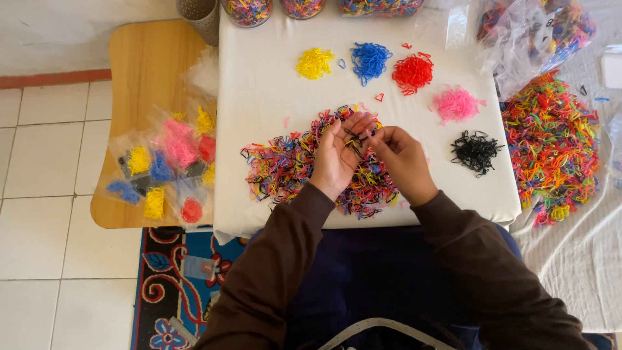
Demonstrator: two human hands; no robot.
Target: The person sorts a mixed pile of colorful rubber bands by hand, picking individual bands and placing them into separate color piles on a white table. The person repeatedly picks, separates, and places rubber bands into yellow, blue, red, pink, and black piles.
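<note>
My left hand (337, 155) is palm up over a mixed pile of small coloured rubber bands (285, 165) on the white-covered table (259, 84), with several black bands (354, 139) lying in the palm. My right hand (403, 159) pinches at those black bands with thumb and forefinger. Sorted heaps lie further back: yellow (314, 63), blue (370, 61), red (413, 72), pink (457, 104) and black (476, 151).
A large mixed heap of bands (552, 149) lies on a cloth at the right, below a plastic bag of bands (538, 32). Small filled bags of sorted bands (170, 165) lie on a wooden side table (146, 65) at left. Clear jars (247, 11) stand at the table's far edge.
</note>
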